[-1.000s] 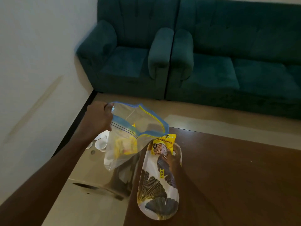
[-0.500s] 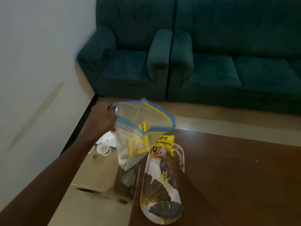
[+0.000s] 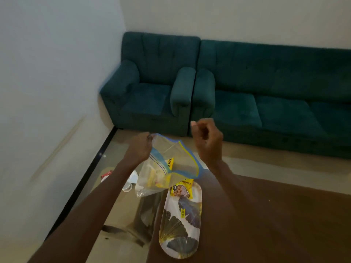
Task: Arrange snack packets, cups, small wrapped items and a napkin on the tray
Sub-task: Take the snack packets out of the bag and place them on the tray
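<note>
Here, the left hand (image 3: 139, 149) pinches the blue-edged mouth of a clear plastic zip bag (image 3: 167, 168), holding it up above the left edge of the dark brown wooden table (image 3: 266, 215). Another yellow packet (image 3: 169, 163) shows inside the bag. The right hand (image 3: 207, 139) hangs above the bag's opening, fingers loosely curled and holding nothing. A yellow snack packet (image 3: 181, 189) lies at the far end of the long oval tray with a leaf print (image 3: 180, 224), which sits along the table's left edge. Small white cups (image 3: 127, 186) rest below, left of the table.
</note>
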